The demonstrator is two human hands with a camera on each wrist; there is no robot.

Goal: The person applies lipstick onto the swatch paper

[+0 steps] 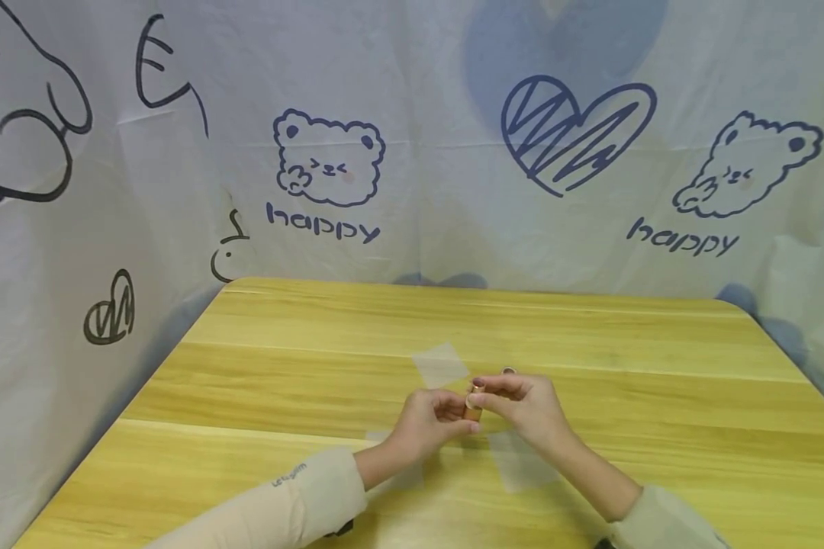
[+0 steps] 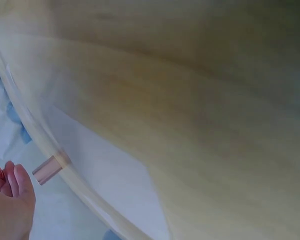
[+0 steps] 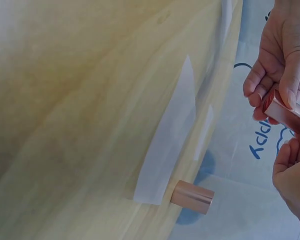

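A rose-gold lipstick tube (image 1: pixel 472 412) is held upright over the table between both hands. My left hand (image 1: pixel 422 427) grips its lower part, thumb in front and fingers behind. The right hand (image 1: pixel 532 404) pinches near its upper end with thumb and fingertips. In the right wrist view, the base of the lipstick tube (image 3: pixel 290 114) shows dark red, below the left thumb. Behind the right hand stands a rose-gold cap (image 3: pixel 192 197) on the table, mostly hidden in the head view. The left wrist view catches only part of the left hand (image 2: pixel 10 205).
Pale, translucent sheets lie on the wood-patterned table (image 1: pixel 281 366): one farther back (image 1: pixel 441 364), another under the right forearm (image 1: pixel 522 461), a third partly beneath the left wrist. A white curtain (image 1: pixel 439 213) with drawn bears and hearts hangs behind the table.
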